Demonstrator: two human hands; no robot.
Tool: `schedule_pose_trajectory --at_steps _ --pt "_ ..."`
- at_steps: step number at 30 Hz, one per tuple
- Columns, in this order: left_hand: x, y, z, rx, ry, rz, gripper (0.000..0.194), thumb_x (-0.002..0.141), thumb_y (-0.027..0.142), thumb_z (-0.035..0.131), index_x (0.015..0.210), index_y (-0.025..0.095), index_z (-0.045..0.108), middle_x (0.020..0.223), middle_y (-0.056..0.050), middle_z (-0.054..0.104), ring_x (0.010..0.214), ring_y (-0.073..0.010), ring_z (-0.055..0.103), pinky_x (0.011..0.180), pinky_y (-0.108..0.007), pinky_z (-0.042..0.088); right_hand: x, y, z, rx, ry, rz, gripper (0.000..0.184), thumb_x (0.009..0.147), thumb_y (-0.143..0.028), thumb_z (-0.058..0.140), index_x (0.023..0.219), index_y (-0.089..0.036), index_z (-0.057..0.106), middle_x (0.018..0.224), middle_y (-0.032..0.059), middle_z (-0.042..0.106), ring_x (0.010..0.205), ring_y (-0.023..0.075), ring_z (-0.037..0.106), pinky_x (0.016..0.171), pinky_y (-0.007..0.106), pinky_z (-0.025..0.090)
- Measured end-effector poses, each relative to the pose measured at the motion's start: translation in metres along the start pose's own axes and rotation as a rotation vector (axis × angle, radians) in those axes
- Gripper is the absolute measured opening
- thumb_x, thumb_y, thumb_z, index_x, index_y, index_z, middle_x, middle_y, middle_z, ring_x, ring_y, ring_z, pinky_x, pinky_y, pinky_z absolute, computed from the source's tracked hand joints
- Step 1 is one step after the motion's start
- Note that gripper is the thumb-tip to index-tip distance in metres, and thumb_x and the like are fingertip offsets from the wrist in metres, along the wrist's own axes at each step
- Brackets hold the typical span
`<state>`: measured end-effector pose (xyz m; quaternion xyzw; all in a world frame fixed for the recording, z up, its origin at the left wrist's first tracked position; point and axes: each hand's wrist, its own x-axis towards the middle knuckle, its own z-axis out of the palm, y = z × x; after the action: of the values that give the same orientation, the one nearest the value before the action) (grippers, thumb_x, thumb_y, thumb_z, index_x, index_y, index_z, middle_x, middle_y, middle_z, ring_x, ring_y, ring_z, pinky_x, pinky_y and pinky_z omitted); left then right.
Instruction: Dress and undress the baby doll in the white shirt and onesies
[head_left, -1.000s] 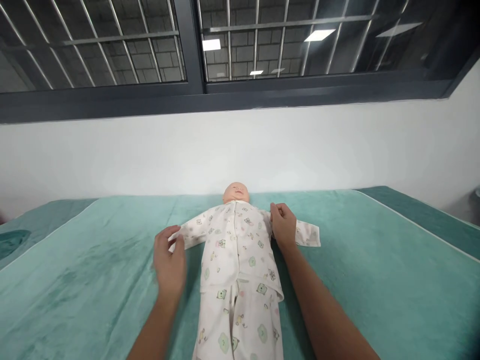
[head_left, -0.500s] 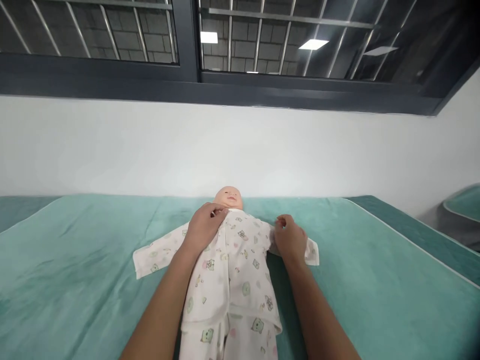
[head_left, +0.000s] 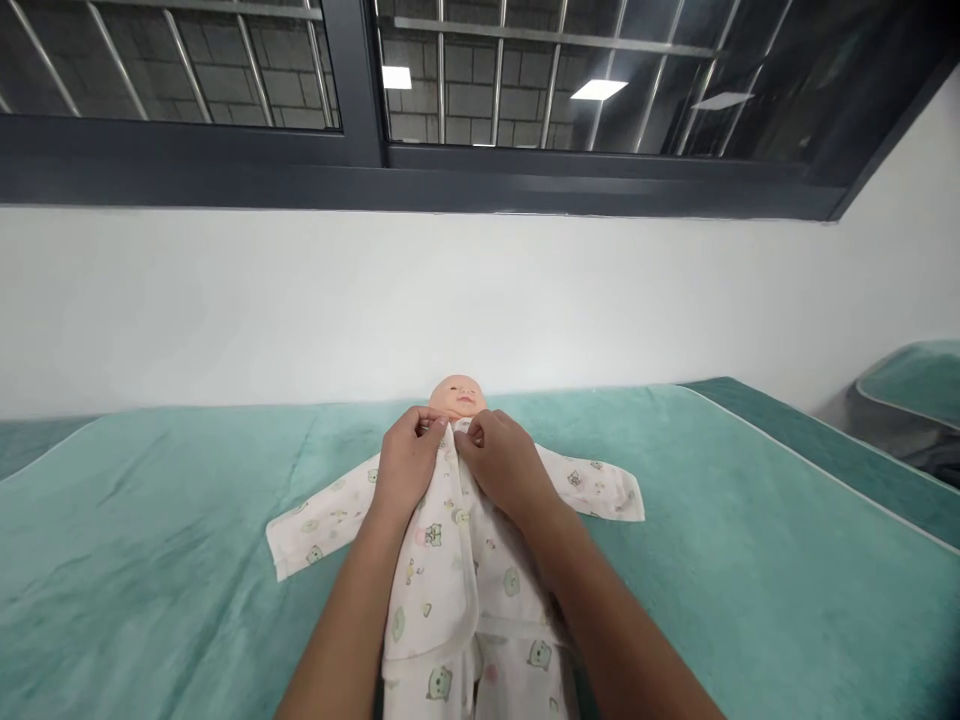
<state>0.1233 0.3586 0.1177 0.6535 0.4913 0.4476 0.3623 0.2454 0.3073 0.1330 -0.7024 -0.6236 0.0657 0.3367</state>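
A baby doll (head_left: 459, 391) lies on its back on a teal blanket (head_left: 712, 540), head toward the wall. It wears a white printed jacket (head_left: 442, 560) with sleeves spread out flat to both sides, and matching trousers. My left hand (head_left: 407, 462) pinches the jacket's collar edge just under the doll's chin. My right hand (head_left: 504, 462) pinches the opposite collar edge, and the two hands meet at the neckline. Both sets of fingers are closed on the fabric.
A white wall rises behind the bed, with a dark-framed barred window (head_left: 360, 100) above it. At the far right stands another teal-covered bed or cushion (head_left: 911, 395). The blanket's white-piped edge (head_left: 825, 470) runs along the right.
My right hand left the doll's right sleeve and came to the collar beside my left hand. The left hand, earlier out by the left sleeve, stayed at the neckline.
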Motion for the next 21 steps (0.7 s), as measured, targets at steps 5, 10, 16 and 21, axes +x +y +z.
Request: schedule_pose_trajectory --at_steps 5,10,16,21 --pt "0.001 -0.001 -0.001 -0.017 0.018 -0.012 0.021 0.084 0.035 0.053 0.084 0.019 0.066 0.080 -0.001 0.069 0.076 -0.0166 0.061 0.071 -0.026 0.044 0.017 -0.015 0.002 -0.261 -0.170 0.101 0.018 0.086 -0.029 0.049 0.074 -0.017 0.055 0.067 0.0068 0.057 0.061 0.0184 0.053 0.052 0.028 0.029" --pt "0.002 -0.001 0.000 0.018 0.000 -0.007 0.021 0.083 0.034 0.054 0.084 0.018 0.068 0.081 -0.001 0.070 0.075 -0.0162 0.061 0.072 -0.027 0.044 0.018 0.000 0.008 -0.203 -0.112 0.024 0.020 0.082 -0.021 0.049 0.061 -0.019 0.049 0.064 0.0046 0.056 0.059 0.0154 0.048 0.053 0.028 0.026" --pt "-0.003 0.011 -0.001 0.030 0.001 0.027 0.019 0.082 0.031 0.054 0.082 0.020 0.070 0.082 -0.001 0.072 0.076 -0.0161 0.062 0.070 -0.026 0.045 0.010 0.012 0.005 0.296 0.103 0.181 0.022 0.081 -0.030 0.049 0.062 -0.020 0.053 0.064 -0.0019 0.059 0.063 0.0137 0.048 0.059 0.025 0.033" --pt "-0.005 0.013 -0.001 -0.042 -0.066 0.055 0.019 0.081 0.031 0.056 0.082 0.020 0.072 0.086 -0.002 0.074 0.083 -0.0180 0.065 0.075 -0.027 0.046 0.000 0.009 0.005 0.608 0.094 0.204 0.022 0.080 -0.039 0.055 0.073 -0.020 0.065 0.074 -0.0012 0.068 0.070 0.0157 0.057 0.066 0.026 0.040"
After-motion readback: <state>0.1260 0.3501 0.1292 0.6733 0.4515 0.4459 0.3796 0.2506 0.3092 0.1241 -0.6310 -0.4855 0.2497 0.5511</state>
